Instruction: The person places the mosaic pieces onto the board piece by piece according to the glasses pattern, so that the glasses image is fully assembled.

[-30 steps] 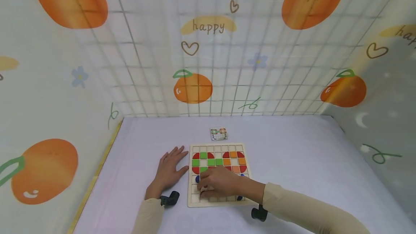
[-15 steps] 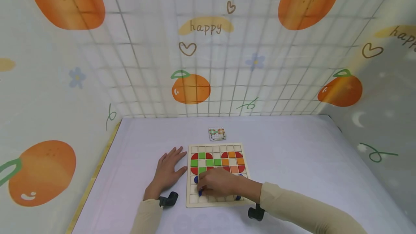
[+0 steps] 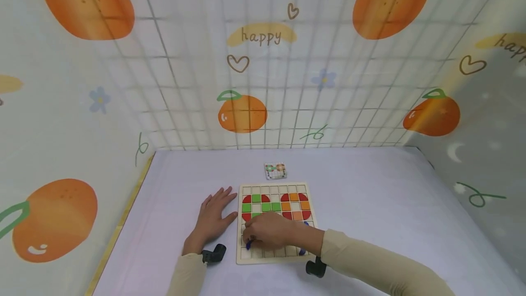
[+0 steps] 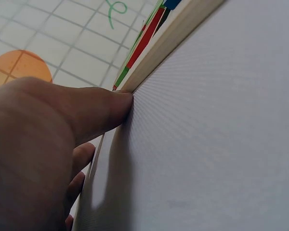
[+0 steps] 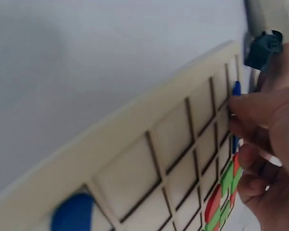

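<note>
A pale wooden grid board (image 3: 271, 260) lies on the table, with red, green and orange tiles set in its upper rows. Over its lower left part, my right hand (image 3: 269, 232) pinches a small blue tile (image 3: 248, 245) between thumb and fingers at the leftmost column. In the right wrist view this blue tile (image 5: 237, 89) shows at the thumb tip, close to the board's surface. My left hand (image 3: 213, 214) rests flat on the table with fingers spread. Its thumb (image 4: 118, 106) touches the board's left edge in the left wrist view.
Behind the board lies a small pattern card (image 3: 275, 171). More blue tiles sit at the board's right side, one of them at the lower right (image 3: 302, 251). A white printed curtain (image 3: 279, 76) surrounds the table's back and sides.
The right hand has shifted slightly left with the blue tile, from about the second column to the first. It now covers a blue tile visible there before. My left hand stays put.
</note>
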